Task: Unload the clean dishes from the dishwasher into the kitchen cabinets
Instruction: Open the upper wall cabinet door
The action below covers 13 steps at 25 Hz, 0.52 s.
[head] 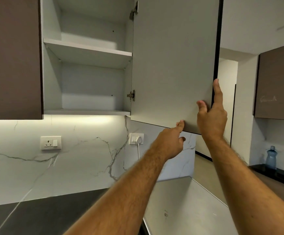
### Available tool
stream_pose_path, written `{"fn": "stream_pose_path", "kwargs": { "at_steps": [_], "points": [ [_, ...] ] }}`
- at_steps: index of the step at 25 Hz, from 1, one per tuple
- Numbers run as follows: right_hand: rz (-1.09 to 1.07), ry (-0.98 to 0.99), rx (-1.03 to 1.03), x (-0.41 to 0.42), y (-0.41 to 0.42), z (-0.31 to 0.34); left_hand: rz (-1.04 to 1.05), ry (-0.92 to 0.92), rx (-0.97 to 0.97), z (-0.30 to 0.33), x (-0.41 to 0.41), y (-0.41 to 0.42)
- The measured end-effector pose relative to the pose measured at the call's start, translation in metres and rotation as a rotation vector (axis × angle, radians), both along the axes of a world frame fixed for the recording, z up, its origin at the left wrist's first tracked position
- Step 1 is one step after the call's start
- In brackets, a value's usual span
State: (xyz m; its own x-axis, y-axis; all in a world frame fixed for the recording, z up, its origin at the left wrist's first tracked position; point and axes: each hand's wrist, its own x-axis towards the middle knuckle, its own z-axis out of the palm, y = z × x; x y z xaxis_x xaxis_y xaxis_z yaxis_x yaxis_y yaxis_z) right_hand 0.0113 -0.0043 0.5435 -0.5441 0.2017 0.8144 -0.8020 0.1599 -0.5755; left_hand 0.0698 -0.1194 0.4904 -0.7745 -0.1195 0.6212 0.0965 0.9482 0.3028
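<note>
An upper wall cabinet [87, 50] stands with its door [171, 65] swung out to the right. Both of its white shelves are bare. My right hand [211, 119] grips the door's free edge near the lower corner, thumb on the inner face and index finger pointing up along the edge. My left hand [170, 141] is just below the door, its thumb tip touching the bottom edge and its fingers loosely curled, holding nothing. No dishes and no dishwasher are in view.
A closed brown cabinet door [12, 56] lies to the left. A marble backsplash carries a socket [51, 142] and a plugged-in socket [137, 139]. Below are a dark countertop [44, 214] and a steel surface [180, 200]. A blue bottle [271, 157] stands far right.
</note>
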Motion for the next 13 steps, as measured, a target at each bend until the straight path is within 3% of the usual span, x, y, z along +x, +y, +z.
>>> {"fn": "stream_pose_path", "kwargs": {
  "at_steps": [8,13],
  "points": [
    [-0.011,0.076,0.019,-0.013,0.002,-0.002,-0.008,0.107,0.053,-0.011,-0.011,-0.003],
    [0.107,0.074,0.03,-0.009,0.007,-0.008,0.008,0.012,0.026,-0.016,-0.003,0.004]
  ]
}}
